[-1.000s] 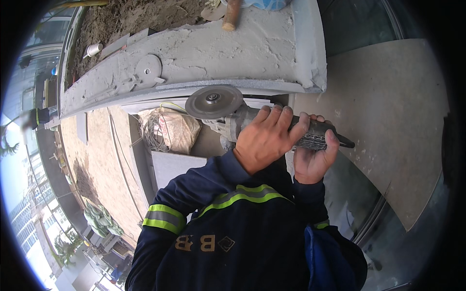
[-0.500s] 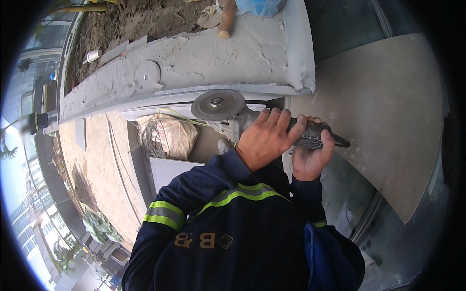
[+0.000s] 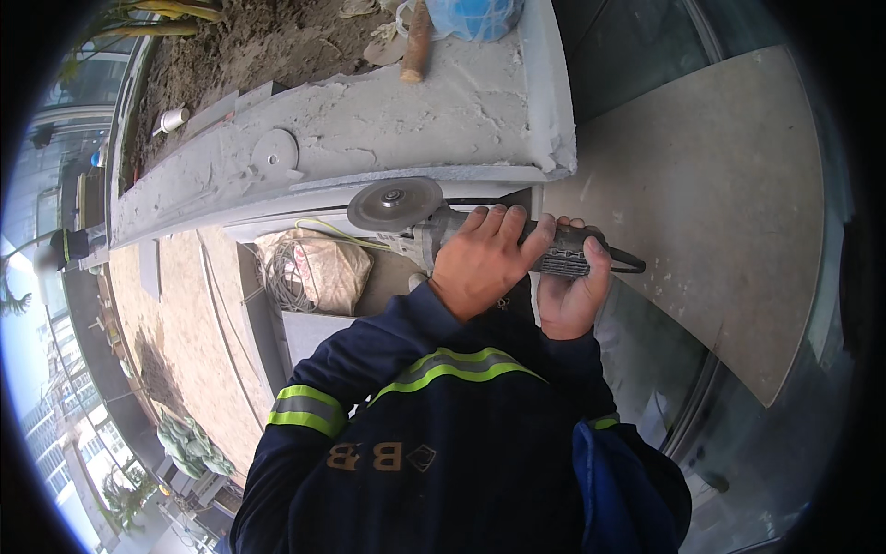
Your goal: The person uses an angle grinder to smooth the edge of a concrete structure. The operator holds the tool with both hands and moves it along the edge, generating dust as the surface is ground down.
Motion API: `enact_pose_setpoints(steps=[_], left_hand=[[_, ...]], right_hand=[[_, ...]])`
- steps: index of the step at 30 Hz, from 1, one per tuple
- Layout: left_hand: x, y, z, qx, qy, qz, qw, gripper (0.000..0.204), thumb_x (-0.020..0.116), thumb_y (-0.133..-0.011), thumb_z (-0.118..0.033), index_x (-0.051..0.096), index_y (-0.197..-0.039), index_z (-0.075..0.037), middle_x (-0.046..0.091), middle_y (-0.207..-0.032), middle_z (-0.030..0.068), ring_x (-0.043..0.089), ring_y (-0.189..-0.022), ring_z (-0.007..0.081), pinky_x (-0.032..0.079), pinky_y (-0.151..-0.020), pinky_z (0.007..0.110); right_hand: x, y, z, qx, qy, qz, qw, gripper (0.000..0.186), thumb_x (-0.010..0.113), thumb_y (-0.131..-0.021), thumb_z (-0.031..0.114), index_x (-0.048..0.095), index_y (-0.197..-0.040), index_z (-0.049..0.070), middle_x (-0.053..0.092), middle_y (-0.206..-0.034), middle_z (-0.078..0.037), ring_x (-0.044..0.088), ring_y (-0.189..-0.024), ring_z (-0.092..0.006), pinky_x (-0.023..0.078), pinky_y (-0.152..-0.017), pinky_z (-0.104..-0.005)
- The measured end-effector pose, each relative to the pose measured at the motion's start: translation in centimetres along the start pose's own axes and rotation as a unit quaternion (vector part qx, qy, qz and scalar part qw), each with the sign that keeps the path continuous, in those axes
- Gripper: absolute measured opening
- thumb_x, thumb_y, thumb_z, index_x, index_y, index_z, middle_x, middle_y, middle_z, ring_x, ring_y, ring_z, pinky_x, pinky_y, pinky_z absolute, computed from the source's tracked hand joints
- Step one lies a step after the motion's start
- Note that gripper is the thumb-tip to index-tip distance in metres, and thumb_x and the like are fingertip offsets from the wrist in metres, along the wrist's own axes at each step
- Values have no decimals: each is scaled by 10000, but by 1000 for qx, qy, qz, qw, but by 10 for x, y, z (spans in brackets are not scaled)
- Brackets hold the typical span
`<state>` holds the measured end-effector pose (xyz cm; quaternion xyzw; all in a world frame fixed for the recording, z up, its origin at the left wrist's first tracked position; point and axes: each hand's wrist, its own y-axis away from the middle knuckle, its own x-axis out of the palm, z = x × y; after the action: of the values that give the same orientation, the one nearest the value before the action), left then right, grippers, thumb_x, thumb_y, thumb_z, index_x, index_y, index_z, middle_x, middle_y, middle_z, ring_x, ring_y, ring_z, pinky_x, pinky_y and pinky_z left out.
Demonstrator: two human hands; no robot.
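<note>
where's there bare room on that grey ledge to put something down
On the grey ledge, the widest bare, rough patch lies between the loose disc and the pale right edge. Crowded: wooden stick and blue bag on far side, grinder wheel by front edge.

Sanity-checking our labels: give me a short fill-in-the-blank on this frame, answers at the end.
1. The left hand and right hand grip the angle grinder; nearer its mounted disc is the ____ hand.
2. The loose disc on the ledge has a ____ at its centre.
3. The cup by the soil is ____ in colour.

Missing words: left; hole; white.
</note>
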<state>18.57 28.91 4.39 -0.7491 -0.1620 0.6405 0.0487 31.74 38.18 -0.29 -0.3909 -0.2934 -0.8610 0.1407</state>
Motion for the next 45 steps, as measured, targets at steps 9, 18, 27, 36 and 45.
enact_pose_setpoints(steps=[9, 18, 27, 36, 45], left_hand=[[8, 13, 21, -2, -14, -7, 1000, 517, 672, -873, -169, 639, -1388, -139, 647, -1118, 92, 689, -926, 245, 572, -791, 376], [4, 3, 1, 14, 9, -8, 1000, 538, 657, -862, -163, 631, -1398, -125, 649, -1133, 118, 701, -966, 269, 580, -824, 381], [8, 6, 9, 17, -8, -22, 1000, 479, 647, -870, -184, 638, -1342, -109, 634, -1062, 113, 689, -961, 265, 570, -834, 383], [13, 1, 1, 13, -10, -20, 1000, 532, 666, -864, -167, 628, -1394, -133, 637, -1068, 79, 689, -951, 246, 573, -811, 380], [10, -1, -1, 14, -9, -1, 1000, 511, 647, -873, -184, 621, -1377, -100, 636, -1081, 113, 678, -953, 255, 558, -827, 373]], right_hand=[[7, -2, -24, 4, 0, 4, 1000, 235, 688, -932, 175, 656, -1127, 47, 690, -1152, -87, 654, -1168, -262, 501, -1079, -433], [-6, 3, -4, -13, 18, 1, 1000, 291, 711, -941, 258, 655, -1134, 47, 677, -1162, -76, 637, -1175, -248, 473, -1093, -425], [0, 1, -11, -6, 0, -8, 1000, 224, 680, -934, 146, 663, -1132, 43, 695, -1150, -93, 671, -1137, -252, 517, -1057, -426], [-4, -5, -5, -8, -7, -2, 1000, 221, 692, -929, 142, 664, -1122, 38, 709, -1113, -90, 679, -1117, -254, 527, -1040, -420], [-4, -5, 1, -10, -1, -5, 1000, 189, 683, -934, 133, 662, -1102, 50, 706, -1126, -81, 676, -1134, -255, 526, -1045, -426]])
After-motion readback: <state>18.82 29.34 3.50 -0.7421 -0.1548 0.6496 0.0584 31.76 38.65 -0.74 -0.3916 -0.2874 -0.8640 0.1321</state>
